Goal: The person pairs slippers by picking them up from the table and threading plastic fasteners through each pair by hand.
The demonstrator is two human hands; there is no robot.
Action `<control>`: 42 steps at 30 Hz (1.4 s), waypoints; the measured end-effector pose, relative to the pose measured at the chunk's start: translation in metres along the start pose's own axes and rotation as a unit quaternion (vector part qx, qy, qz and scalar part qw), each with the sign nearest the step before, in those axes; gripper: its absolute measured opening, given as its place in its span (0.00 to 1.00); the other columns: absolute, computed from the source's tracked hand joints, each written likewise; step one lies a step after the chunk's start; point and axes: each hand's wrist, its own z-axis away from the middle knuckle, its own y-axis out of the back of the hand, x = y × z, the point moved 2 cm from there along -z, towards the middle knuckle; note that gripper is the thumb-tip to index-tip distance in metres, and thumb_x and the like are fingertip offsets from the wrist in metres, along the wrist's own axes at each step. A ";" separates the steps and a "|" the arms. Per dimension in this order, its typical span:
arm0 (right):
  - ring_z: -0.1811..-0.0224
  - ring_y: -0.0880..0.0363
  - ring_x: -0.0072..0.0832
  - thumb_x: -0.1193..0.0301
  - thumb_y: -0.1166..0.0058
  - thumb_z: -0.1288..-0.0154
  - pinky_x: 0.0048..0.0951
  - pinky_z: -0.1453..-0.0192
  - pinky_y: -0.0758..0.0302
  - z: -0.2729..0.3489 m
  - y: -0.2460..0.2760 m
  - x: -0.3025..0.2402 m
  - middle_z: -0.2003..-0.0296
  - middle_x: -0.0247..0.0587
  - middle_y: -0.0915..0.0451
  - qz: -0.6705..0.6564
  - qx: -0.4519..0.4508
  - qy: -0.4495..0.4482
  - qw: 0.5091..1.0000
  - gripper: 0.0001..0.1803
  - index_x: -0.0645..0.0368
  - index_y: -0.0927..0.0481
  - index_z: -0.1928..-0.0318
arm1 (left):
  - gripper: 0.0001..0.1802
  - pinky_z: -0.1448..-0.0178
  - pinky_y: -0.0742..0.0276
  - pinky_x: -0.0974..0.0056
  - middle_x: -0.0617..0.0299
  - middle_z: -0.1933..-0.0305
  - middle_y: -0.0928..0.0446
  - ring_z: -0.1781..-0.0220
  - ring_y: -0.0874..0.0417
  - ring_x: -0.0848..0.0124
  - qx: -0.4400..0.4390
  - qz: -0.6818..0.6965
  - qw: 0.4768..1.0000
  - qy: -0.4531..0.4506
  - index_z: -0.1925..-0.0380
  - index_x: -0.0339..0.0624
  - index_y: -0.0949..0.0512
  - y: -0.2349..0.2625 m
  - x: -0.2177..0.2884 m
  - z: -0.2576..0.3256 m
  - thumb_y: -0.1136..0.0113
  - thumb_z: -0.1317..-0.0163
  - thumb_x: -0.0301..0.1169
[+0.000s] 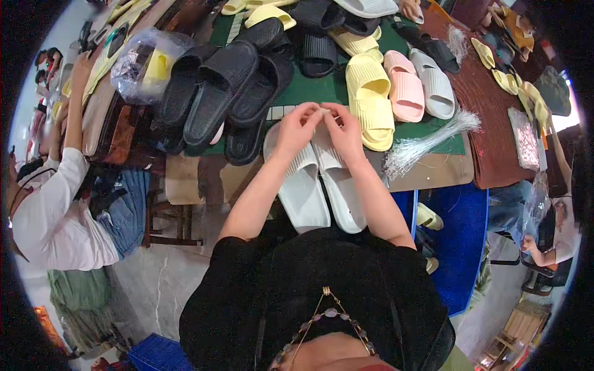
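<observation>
A pair of pale grey slide slippers, the left slipper (304, 199) and the right slipper (344, 195), lies side by side at the table's near edge, open heels toward me. Over their straps, my left hand (297, 128) and my right hand (344, 131) meet with fingertips pinched together. What the fingers hold is too small to make out. To the right of my right hand is a bundle of thin clear plastic strands (427, 145). Black slippers (219, 89) are heaped left of my left hand.
Yellow slippers (370, 102), a pink slipper (405, 86) and another grey slipper (433, 83) stand beyond my right hand. A clear plastic bag (133, 77) sits at left. A blue bin (461, 241) is below the table. Co-workers sit on both sides.
</observation>
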 end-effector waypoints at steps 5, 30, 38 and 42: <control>0.70 0.26 0.16 0.74 0.46 0.36 0.20 0.64 0.28 0.000 0.001 0.001 0.67 0.31 0.21 -0.001 0.005 -0.009 1.000 0.13 0.62 0.22 0.51 | 0.09 0.58 0.23 0.70 0.61 0.63 0.18 0.63 0.18 0.75 0.022 -0.005 1.000 -0.010 0.60 0.35 0.19 0.003 0.001 -0.001 0.39 0.39 0.28; 0.75 0.31 0.11 0.72 0.47 0.34 0.18 0.72 0.35 0.001 0.001 -0.004 0.76 0.28 0.22 0.091 -0.037 -0.025 0.995 0.10 0.62 0.19 0.56 | 0.09 0.64 0.30 0.76 0.67 0.66 0.19 0.69 0.25 0.82 0.042 0.127 0.988 0.077 0.60 0.37 0.19 0.009 0.005 -0.003 0.44 0.35 0.29; 0.79 0.27 0.20 0.64 0.41 0.38 0.27 0.74 0.32 -0.003 -0.001 0.018 0.80 0.36 0.22 0.032 -0.012 -0.023 0.999 0.12 0.61 0.19 0.62 | 0.10 0.62 0.29 0.74 0.68 0.66 0.20 0.67 0.25 0.81 0.030 0.118 0.991 0.058 0.59 0.36 0.19 0.009 -0.002 -0.005 0.43 0.35 0.29; 0.79 0.26 0.21 0.64 0.41 0.38 0.26 0.73 0.31 -0.003 -0.001 0.018 0.80 0.37 0.22 0.001 -0.011 -0.023 1.000 0.12 0.61 0.19 0.62 | 0.08 0.58 0.26 0.72 0.65 0.64 0.18 0.64 0.22 0.78 0.012 0.104 0.994 0.043 0.62 0.34 0.18 0.008 -0.011 -0.006 0.41 0.38 0.26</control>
